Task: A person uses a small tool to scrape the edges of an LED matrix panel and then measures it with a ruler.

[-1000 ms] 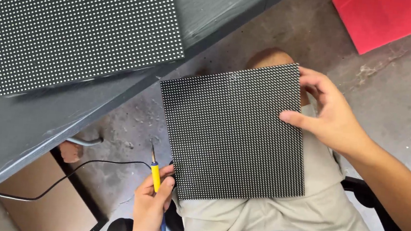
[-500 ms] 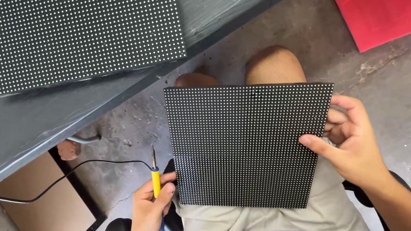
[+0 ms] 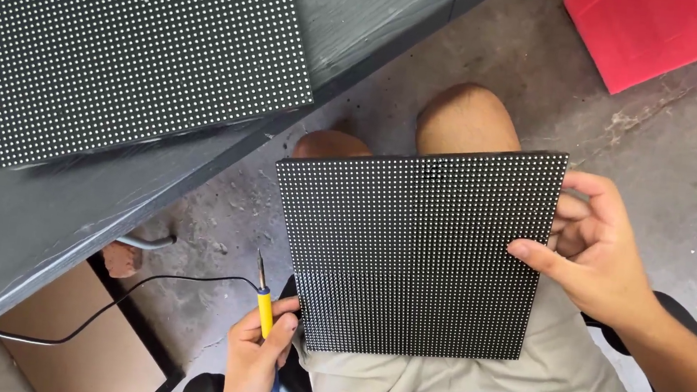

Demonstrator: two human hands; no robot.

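A square black panel covered in a fine grid of small dots rests over my lap. My right hand grips its right edge, thumb on the dotted face and fingers behind. My left hand holds a soldering iron with a yellow grip and a thin metal tip pointing up, just left of the panel's lower left corner. Its black cord trails away to the left.
A second, larger dotted panel lies on the dark grey table at upper left. A red plastic crate stands on the concrete floor at top right. A brown cardboard piece lies under the table.
The panel has shifted right and been turned slightly over my lap, my right hand sliding along with its right edge. My left hand with the soldering iron has stayed in place.
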